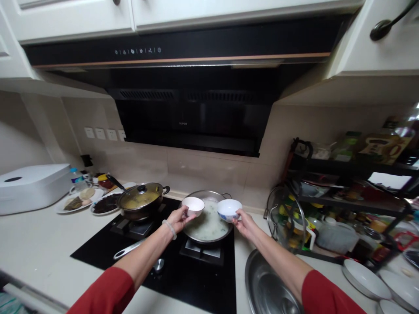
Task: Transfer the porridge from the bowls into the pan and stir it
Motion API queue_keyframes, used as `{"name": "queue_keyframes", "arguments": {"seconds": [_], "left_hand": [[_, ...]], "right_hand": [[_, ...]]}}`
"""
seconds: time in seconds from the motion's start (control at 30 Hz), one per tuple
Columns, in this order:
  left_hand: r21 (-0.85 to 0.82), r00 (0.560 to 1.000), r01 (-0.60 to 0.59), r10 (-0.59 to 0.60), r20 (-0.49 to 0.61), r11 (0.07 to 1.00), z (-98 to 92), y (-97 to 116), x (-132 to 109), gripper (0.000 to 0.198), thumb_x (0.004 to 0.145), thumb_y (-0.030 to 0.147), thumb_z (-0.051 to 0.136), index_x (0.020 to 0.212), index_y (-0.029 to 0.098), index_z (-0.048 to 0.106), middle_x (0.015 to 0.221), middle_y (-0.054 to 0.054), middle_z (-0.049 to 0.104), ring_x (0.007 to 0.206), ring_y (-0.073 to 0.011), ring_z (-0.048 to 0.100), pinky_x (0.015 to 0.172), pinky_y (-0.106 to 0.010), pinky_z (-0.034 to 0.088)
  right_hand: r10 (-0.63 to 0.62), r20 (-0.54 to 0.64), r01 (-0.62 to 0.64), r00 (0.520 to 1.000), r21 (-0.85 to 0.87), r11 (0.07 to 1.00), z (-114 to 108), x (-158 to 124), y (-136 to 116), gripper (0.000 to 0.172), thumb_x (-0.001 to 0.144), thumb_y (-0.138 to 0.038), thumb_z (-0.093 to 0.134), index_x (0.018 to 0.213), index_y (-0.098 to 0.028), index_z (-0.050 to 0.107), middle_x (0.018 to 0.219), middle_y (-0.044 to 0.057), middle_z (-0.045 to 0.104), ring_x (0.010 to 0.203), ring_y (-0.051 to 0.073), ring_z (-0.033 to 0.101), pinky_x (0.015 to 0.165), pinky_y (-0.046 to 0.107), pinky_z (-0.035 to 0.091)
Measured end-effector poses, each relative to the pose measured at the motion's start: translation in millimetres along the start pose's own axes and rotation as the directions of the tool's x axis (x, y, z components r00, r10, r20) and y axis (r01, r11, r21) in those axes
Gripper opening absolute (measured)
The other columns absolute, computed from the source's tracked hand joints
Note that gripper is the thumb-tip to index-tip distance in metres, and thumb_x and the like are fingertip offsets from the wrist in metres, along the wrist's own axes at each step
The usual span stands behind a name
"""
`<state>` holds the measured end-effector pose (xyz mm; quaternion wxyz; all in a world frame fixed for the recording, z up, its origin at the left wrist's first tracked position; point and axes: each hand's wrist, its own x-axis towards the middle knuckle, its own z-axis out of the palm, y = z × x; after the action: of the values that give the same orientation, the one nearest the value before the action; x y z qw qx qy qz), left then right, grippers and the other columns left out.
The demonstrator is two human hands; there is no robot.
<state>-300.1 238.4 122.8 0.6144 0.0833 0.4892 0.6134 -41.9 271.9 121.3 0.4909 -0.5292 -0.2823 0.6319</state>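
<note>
My left hand (179, 218) grips a small pale pinkish bowl (195, 206) by its near left side. In my right hand (245, 223) is a white bowl with a blue pattern (229, 210), pinched at its right edge. Both bowls are held above a wide metal pan (207, 239) on the right burner. Whitish liquid with green bits (211, 222) fills the pan. I cannot tell whether the bowls contain anything.
A lidded frying pan (140, 201) sits on the left burner, beside plates of food (78, 200). At right are a large metal basin (262, 283), a glass lid (273, 213), a crowded rack (343, 203) and white dishes (366, 279). A range hood (193, 113) overhangs the stove.
</note>
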Motion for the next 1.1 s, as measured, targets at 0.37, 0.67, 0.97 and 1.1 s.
{"name": "queue_keyframes", "arguments": {"seconds": [0.37,0.67,0.97,1.1], "left_hand": [[-0.227,0.983,0.074,-0.033,0.179,0.971,-9.8,-7.2,-46.4,0.030,0.078,0.004,0.047,0.105,0.013,0.054,0.100,-0.011,0.063,0.099,-0.0238,0.064,0.075,-0.037,0.061],[-0.186,0.997,0.055,-0.046,0.057,0.981,-32.0,-28.3,-90.3,0.012,0.077,0.006,0.047,0.077,0.016,0.053,0.095,-0.010,0.064,0.098,-0.0259,0.065,0.079,-0.043,0.059],[-0.152,0.983,0.182,-0.185,-0.002,0.971,-12.9,-82.7,-122.4,0.013,0.078,0.009,0.044,0.082,0.019,0.053,0.091,-0.009,0.065,0.095,-0.0271,0.066,0.079,-0.046,0.058],[-0.153,0.977,0.215,-0.213,0.033,0.965,2.4,-108.6,-140.0,0.016,0.074,0.006,0.048,0.086,0.016,0.054,0.085,-0.008,0.066,0.090,-0.0270,0.068,0.080,-0.047,0.058]], "right_hand": [[0.096,0.195,-0.123,0.976,0.130,0.984,-84.9,-74.8,-17.9,0.024,0.064,-0.004,0.048,0.085,-0.013,0.055,0.059,0.005,0.061,0.043,0.011,0.052,0.040,0.019,0.045],[0.016,-0.053,-0.015,0.998,0.025,1.000,-231.9,-148.9,-43.9,0.017,0.061,-0.002,0.063,0.070,-0.014,0.057,0.054,0.004,0.064,0.038,0.013,0.056,0.040,0.022,0.051],[0.160,-0.431,-0.080,0.888,0.197,0.977,-334.1,-151.7,-44.6,0.033,0.063,0.006,0.051,0.087,-0.016,0.050,0.051,0.004,0.061,0.045,0.017,0.064,0.038,0.013,0.050],[0.243,-0.468,-0.120,0.850,0.277,0.953,-372.0,-124.1,-4.8,0.034,0.060,0.007,0.050,0.083,-0.018,0.048,0.055,0.002,0.059,0.049,0.019,0.066,0.040,0.017,0.053]]}}
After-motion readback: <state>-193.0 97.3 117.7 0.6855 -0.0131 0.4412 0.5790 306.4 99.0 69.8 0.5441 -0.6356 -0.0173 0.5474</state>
